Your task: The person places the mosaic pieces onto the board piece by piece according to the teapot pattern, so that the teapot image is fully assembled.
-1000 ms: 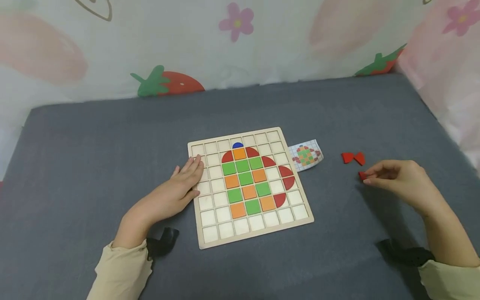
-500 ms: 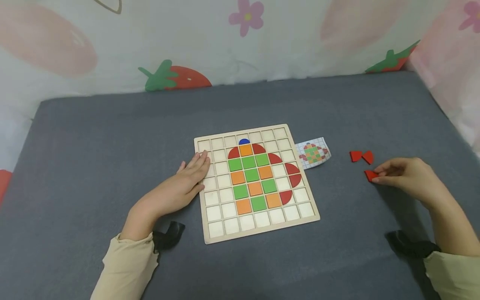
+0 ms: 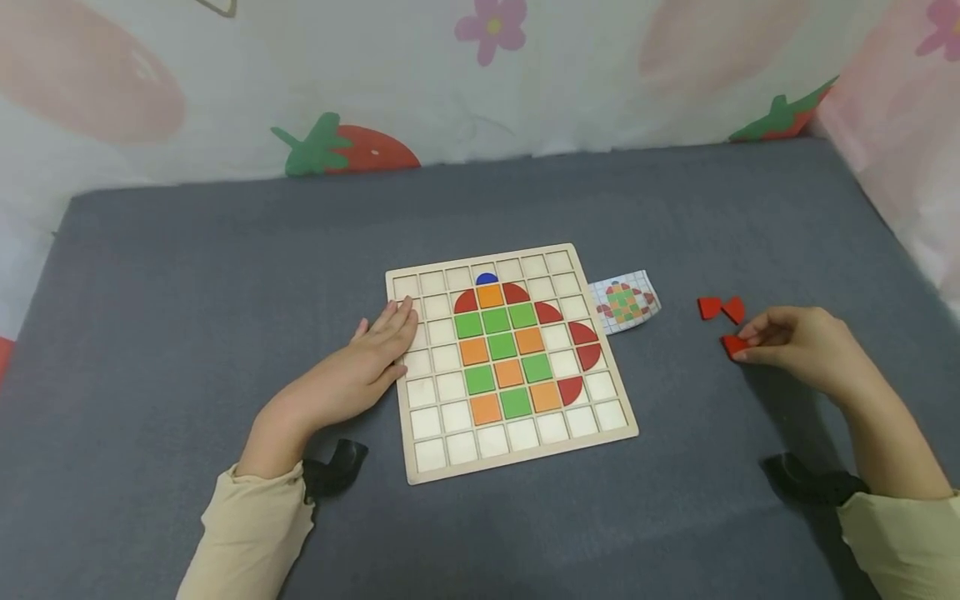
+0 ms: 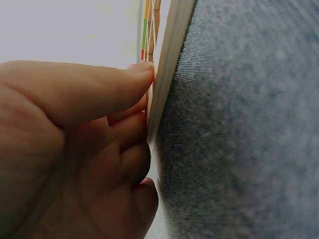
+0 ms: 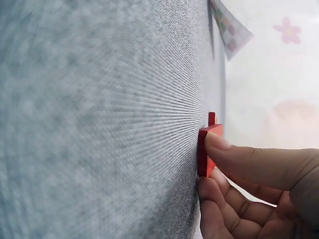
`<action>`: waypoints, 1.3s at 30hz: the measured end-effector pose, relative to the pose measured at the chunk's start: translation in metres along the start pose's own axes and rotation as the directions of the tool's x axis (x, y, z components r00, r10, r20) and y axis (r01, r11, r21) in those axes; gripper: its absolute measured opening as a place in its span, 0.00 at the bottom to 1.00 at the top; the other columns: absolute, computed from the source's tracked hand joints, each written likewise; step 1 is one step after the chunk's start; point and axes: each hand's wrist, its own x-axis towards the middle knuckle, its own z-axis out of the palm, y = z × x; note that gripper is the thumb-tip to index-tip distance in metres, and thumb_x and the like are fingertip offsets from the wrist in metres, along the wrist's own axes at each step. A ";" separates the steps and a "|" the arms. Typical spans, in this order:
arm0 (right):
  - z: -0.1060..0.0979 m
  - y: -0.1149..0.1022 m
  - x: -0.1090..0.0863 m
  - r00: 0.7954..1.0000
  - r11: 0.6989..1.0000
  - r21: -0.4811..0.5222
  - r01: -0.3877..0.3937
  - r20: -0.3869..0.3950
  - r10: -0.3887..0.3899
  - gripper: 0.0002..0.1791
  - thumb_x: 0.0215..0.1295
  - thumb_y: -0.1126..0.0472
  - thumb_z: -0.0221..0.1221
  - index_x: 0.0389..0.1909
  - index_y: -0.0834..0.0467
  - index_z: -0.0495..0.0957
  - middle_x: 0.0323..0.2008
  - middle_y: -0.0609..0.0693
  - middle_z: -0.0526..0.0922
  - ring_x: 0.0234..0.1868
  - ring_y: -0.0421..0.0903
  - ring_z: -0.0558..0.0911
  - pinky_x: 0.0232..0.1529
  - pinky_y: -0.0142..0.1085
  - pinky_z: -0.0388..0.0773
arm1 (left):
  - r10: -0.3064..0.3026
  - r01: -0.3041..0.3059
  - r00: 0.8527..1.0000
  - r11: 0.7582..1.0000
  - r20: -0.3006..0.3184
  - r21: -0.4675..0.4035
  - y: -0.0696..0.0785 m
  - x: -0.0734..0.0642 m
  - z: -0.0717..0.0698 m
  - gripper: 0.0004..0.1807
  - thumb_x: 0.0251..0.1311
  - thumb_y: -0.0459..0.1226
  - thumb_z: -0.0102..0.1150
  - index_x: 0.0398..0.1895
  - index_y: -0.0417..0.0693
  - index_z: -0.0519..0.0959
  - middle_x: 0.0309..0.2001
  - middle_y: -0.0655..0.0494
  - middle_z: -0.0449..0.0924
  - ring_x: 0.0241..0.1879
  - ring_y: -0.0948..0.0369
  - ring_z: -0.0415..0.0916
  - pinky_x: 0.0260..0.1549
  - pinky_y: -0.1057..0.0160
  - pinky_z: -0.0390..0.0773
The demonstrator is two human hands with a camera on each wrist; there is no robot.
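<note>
A wooden grid board (image 3: 522, 433) lies at the middle of the table in the head view. Green and orange square tiles, several red quarter-round tiles and a blue half-round tile (image 3: 487, 279) sit in its cells. Along the board's left edge rests my left hand (image 3: 356, 362), fingers stretched over the rim and thumb against the side. Right of the board, my right hand (image 3: 806, 346) pinches a red quarter-round tile (image 3: 732, 346) between thumb and fingers, low at the cloth. In the right wrist view, the thumb lies on this tile (image 5: 203, 152).
Two more red tiles, one on the left (image 3: 708, 307) and one on the right (image 3: 734, 309), lie just beyond my right hand. A patterned paper card (image 3: 641, 279) pokes out from the board's right edge. Grey cloth (image 3: 225, 275) covers the table, with a printed curtain (image 3: 585, 83) behind.
My right hand's fingers stay on the red tile, which shows more from under them than a second ago. The head view has shifted slightly. My left hand keeps its place on the board.
</note>
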 end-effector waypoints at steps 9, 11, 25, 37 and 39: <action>0.002 -0.007 -0.003 0.999 0.998 0.036 0.049 -0.006 -0.049 0.11 0.56 0.59 0.67 0.34 0.62 0.79 0.26 0.47 0.81 0.27 0.35 0.76 0.28 0.29 0.70 | -0.001 0.001 1.000 1.000 0.012 -0.001 -0.001 0.000 0.000 0.32 0.70 0.32 0.43 0.72 0.32 0.44 0.74 0.41 0.34 0.73 0.49 0.30 0.67 0.44 0.38; 0.001 -0.010 -0.005 0.998 0.996 0.065 0.062 -0.003 -0.062 0.10 0.57 0.60 0.67 0.34 0.62 0.79 0.26 0.47 0.81 0.27 0.35 0.77 0.28 0.28 0.71 | -0.004 0.004 1.000 1.000 0.013 -0.002 -0.001 0.001 0.001 0.32 0.70 0.32 0.43 0.72 0.33 0.44 0.74 0.42 0.34 0.73 0.49 0.29 0.67 0.44 0.38; 0.014 -0.062 -0.015 0.977 0.959 0.187 0.211 -0.009 -0.214 0.08 0.52 0.64 0.70 0.30 0.60 0.80 0.26 0.49 0.79 0.26 0.40 0.79 0.28 0.27 0.75 | -0.010 0.010 1.000 1.000 -0.011 0.001 0.001 0.000 0.001 0.32 0.70 0.32 0.43 0.72 0.33 0.46 0.74 0.41 0.36 0.73 0.48 0.32 0.67 0.43 0.40; 0.049 -0.148 0.016 0.895 0.892 0.224 0.393 0.127 -0.427 0.08 0.50 0.70 0.68 0.25 0.57 0.78 0.23 0.46 0.77 0.26 0.42 0.77 0.28 0.32 0.74 | -0.005 0.005 1.000 1.000 -0.005 -0.015 -0.001 -0.001 0.002 0.31 0.71 0.32 0.40 0.72 0.32 0.44 0.74 0.41 0.34 0.73 0.48 0.30 0.67 0.43 0.39; 0.053 -0.155 0.019 0.883 0.880 0.227 0.418 0.128 -0.452 0.09 0.50 0.70 0.69 0.25 0.58 0.77 0.22 0.46 0.77 0.25 0.42 0.76 0.27 0.32 0.73 | -0.003 0.003 1.000 1.000 -0.002 -0.015 -0.001 -0.001 0.002 0.31 0.71 0.32 0.40 0.72 0.32 0.44 0.74 0.41 0.34 0.73 0.48 0.30 0.67 0.43 0.39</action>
